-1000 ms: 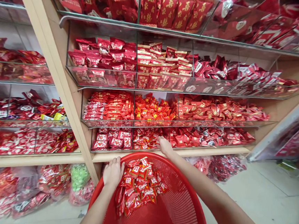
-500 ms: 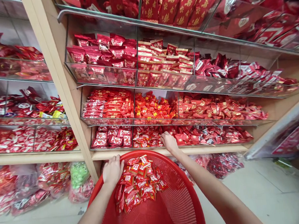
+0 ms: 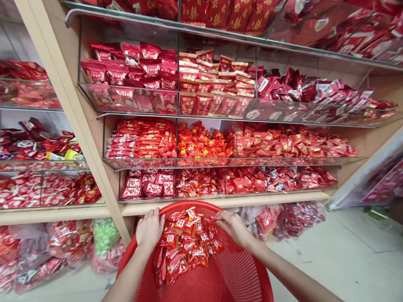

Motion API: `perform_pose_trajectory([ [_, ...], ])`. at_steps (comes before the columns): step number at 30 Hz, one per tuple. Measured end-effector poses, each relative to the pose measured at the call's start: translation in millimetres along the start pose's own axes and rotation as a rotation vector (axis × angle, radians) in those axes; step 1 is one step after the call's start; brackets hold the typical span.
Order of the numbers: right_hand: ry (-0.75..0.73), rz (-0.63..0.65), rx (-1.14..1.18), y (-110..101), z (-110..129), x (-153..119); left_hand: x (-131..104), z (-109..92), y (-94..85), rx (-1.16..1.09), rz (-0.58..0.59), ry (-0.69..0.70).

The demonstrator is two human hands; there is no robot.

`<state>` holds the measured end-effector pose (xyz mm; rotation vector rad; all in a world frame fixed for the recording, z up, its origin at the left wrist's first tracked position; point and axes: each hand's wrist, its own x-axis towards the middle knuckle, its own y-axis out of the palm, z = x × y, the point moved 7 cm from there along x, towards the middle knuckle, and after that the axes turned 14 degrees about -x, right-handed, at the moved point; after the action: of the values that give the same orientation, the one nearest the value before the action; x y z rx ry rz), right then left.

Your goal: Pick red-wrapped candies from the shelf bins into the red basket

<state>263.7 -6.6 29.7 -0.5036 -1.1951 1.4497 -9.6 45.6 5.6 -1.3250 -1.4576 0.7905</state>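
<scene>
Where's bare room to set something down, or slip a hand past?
Free: inside the red basket, on the near side of its packets; floor between right forearm and plastic bags. Crowded: the basket's far part, with packets, left hand and right hand; the filled shelves.

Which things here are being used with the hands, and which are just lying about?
In use:
- left hand, on the basket's rim
- right hand, over the basket's far right side
- red basket
- small red packets inside it

Apparently just around:
- gold-lettered packets on an upper shelf
- bag with green contents, below the left shelves
</scene>
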Motion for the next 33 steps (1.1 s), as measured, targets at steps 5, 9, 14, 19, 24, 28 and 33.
perform_pose_trajectory([
  [5,-0.149,0.193,-0.246,19.4,7.1,-6.2,0.5,0.6,1.2,0.010,-0.008,0.007],
  [9,-0.140,0.318,-0.454,32.5,6.6,-5.4,0.6,1.1,1.7,0.011,-0.013,0.012],
  [14,-0.128,0.406,-0.606,51.4,10.7,-2.9,0.5,0.6,0.3,0.005,-0.005,0.002],
  [19,-0.217,0.458,-0.711,63.1,17.4,-6.5,0.1,-0.9,-1.5,0.013,-0.008,0.009],
  [24,-0.254,0.439,-0.807,56.3,17.4,-8.3,0.7,-0.6,-0.8,0.007,-0.010,0.006],
  [28,-0.211,0.442,-0.829,56.3,17.4,-2.1,1.0,-1.3,-1.3,0.002,-0.007,-0.005],
  [33,-0.223,0.444,-0.822,64.6,25.6,1.7,0.5,0.1,-1.7,0.001,0.000,-0.012],
])
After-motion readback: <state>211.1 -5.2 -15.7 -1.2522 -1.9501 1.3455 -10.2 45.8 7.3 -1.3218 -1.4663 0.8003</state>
